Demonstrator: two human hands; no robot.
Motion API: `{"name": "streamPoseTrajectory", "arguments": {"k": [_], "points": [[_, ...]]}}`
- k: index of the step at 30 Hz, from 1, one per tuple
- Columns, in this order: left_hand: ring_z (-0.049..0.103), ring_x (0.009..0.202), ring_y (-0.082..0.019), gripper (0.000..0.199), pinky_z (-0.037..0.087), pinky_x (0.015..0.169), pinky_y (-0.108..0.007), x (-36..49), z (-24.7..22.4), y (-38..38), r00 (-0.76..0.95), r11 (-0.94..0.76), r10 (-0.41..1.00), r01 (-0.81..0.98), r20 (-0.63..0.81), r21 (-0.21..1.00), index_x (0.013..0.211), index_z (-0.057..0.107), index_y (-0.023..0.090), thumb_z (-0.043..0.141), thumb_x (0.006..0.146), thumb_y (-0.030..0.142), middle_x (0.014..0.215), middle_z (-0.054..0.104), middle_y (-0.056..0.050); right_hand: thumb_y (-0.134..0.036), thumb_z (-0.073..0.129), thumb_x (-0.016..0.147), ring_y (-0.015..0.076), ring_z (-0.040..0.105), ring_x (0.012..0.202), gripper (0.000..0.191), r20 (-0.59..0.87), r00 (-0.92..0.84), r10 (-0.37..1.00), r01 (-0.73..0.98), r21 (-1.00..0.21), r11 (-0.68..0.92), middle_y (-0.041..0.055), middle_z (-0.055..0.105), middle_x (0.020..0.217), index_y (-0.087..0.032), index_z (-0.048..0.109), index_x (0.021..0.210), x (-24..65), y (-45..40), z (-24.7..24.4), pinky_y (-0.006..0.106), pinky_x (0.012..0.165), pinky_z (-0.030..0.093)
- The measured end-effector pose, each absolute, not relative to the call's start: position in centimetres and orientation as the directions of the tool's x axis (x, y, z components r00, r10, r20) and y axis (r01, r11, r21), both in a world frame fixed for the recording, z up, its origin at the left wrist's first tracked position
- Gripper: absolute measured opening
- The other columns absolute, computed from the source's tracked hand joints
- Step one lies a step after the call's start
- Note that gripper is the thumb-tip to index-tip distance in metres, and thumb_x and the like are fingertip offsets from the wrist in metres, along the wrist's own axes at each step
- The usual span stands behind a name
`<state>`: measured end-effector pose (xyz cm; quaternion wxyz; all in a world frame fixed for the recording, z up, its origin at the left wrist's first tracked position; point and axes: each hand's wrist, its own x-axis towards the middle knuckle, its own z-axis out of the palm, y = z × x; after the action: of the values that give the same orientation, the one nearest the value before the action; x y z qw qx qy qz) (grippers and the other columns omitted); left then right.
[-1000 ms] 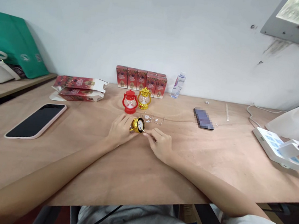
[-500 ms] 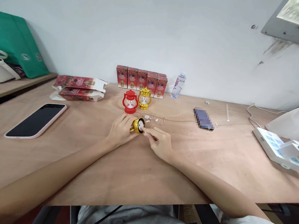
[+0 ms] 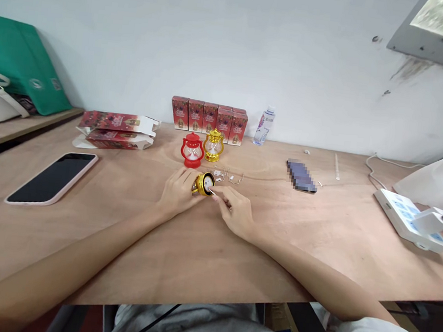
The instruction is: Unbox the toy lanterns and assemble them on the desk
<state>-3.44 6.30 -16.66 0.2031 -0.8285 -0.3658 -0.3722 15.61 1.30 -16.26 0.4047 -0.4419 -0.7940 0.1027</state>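
Observation:
My left hand (image 3: 180, 191) grips a gold lantern (image 3: 202, 183) lying on its side, its round base with a white inside turned toward my right hand (image 3: 235, 210). The right fingers are pinched at that base on a small thin piece, too small to make out. Just behind stand a red lantern (image 3: 192, 151) and another gold lantern (image 3: 213, 146), both upright. Small white and metal pieces (image 3: 220, 175) lie scattered between them and my hands.
Several red boxes (image 3: 203, 116) and a bottle (image 3: 264, 125) stand along the wall. Opened cartons (image 3: 118, 131) and a phone (image 3: 53, 178) are at left. A blurred dark device (image 3: 301, 176) and a power strip (image 3: 411, 220) lie at right.
The view has shifted very slightly. The right fingertips have moved a little at the lantern's base, and a thin piece shows there more clearly. The left hand keeps its grip.

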Motion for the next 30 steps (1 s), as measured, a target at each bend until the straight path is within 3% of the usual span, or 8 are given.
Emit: {"name": "streamPoseTrajectory", "arguments": {"k": [12,17,23,30], "points": [[0.057,0.079,-0.024,0.031,0.046,0.067,-0.035,-3.79,-16.49,6.52,0.54,-0.664,0.427,0.732,0.725,-0.154,0.092,0.057,0.014,0.053,0.087,0.044,0.085,0.066,-0.01,-0.024,0.045,0.095,0.0099,0.062,0.076,0.023,0.532,-0.329,0.78,0.652,-0.469,0.595,0.0004,0.069,0.095,-0.024,0.063,0.109,16.23,1.2,-16.07,0.019,0.066,0.044],[0.058,0.081,-0.024,0.033,0.045,0.069,-0.034,-3.78,-16.43,6.49,0.52,-0.66,0.473,0.744,0.711,-0.104,0.091,0.059,0.016,0.052,0.086,0.047,0.086,0.066,-0.01,-0.027,0.043,0.096,0.0096,0.059,0.069,0.025,0.558,-0.306,0.772,0.658,-0.462,0.595,0.001,0.066,0.084,-0.023,0.064,0.109,16.25,1.22,-16.06,0.018,0.061,0.043],[0.058,0.079,-0.023,0.031,0.046,0.067,-0.033,-3.74,-16.28,6.28,0.528,-0.678,0.41,0.722,0.744,-0.139,0.091,0.058,0.014,0.054,0.086,0.045,0.086,0.067,-0.01,-0.027,0.05,0.092,0.0088,0.059,0.063,0.022,0.565,-0.287,0.773,0.666,-0.463,0.585,0.0009,0.069,0.085,-0.022,0.064,0.109,16.21,1.32,-16.27,0.019,0.06,0.043],[0.058,0.082,-0.024,0.03,0.047,0.069,-0.035,-3.81,-16.43,6.42,0.501,-0.665,0.466,0.742,0.729,-0.085,0.092,0.057,0.016,0.055,0.085,0.045,0.088,0.067,-0.009,-0.026,0.048,0.092,0.008,0.059,0.062,0.024,0.573,-0.322,0.754,0.686,-0.408,0.603,-0.0004,0.07,0.085,-0.024,0.064,0.11,16.36,1.24,-16.31,0.018,0.059,0.04]]}}
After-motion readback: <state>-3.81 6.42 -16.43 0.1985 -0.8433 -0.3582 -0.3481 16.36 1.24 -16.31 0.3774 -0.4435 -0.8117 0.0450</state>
